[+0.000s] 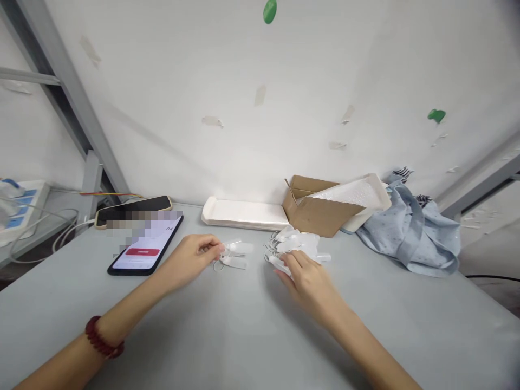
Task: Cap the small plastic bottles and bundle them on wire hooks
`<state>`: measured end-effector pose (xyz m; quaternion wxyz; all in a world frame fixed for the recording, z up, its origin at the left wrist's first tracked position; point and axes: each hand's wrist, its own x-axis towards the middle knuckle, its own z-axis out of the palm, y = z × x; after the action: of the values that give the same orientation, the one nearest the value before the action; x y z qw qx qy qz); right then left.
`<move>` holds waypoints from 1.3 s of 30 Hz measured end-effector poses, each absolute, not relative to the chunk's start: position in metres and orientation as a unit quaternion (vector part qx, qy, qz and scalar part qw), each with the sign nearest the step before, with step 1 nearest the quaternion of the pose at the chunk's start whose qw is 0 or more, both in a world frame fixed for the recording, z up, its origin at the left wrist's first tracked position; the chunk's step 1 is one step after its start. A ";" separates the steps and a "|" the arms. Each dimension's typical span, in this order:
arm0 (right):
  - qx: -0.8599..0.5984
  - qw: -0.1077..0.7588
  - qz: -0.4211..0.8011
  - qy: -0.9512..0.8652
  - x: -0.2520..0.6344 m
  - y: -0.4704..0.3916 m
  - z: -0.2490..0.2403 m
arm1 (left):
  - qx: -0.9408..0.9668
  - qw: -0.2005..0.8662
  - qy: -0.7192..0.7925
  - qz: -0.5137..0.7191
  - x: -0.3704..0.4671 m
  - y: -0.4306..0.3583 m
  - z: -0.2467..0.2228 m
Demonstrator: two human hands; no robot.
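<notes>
My left hand (199,254) is closed in a pinch on the end of a small translucent white tag with a loop of string, held just over the table. Beside it lies another such tag (234,262), its string loop turned toward my wrist. My right hand (304,279) reaches onto a heap of the same translucent tags (298,242), with their strings bunched at the heap's left side. Its thumb and fingers are closed around a tag at the heap's near edge, partly hidden by the fingers.
Behind the hands are a stack of long white trays (246,212) and an open cardboard box (323,214) with wrapped pieces inside. Two phones, one lit (148,246) and one dark (134,210), lie left. A blue cloth bag (410,233) lies right; a power strip (24,208) is far left.
</notes>
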<state>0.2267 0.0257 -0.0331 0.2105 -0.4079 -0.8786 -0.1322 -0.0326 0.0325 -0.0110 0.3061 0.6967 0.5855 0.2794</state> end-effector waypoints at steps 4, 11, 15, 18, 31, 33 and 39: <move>-0.417 0.149 -0.174 -0.879 0.228 0.028 -0.037 | 0.703 0.242 0.632 0.218 -0.034 0.034 -0.019; -0.443 0.107 -0.177 -0.872 0.217 0.025 -0.045 | 0.691 0.164 0.668 0.223 -0.028 0.028 -0.018; -0.454 0.104 -0.172 -0.868 0.213 0.025 -0.050 | 0.694 0.136 0.665 0.242 -0.024 0.023 -0.017; -0.439 0.114 -0.172 -0.874 0.213 0.025 -0.054 | 0.683 0.129 0.666 0.270 -0.023 0.022 -0.016; -0.452 0.371 0.250 -0.772 0.209 0.009 -0.026 | 0.696 0.306 0.560 0.329 -0.013 0.015 -0.013; -0.455 0.373 0.304 -0.750 0.208 0.007 -0.022 | 0.693 0.351 0.538 0.326 -0.010 0.013 -0.014; -0.446 0.371 0.326 -0.746 0.207 0.005 -0.023 | 0.697 0.439 0.488 0.290 -0.003 0.008 -0.012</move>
<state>0.2070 0.0050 -0.0227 0.3714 -0.4462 -0.7462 0.3258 -0.0031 0.0082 -0.0120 0.4387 0.6965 0.4879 0.2905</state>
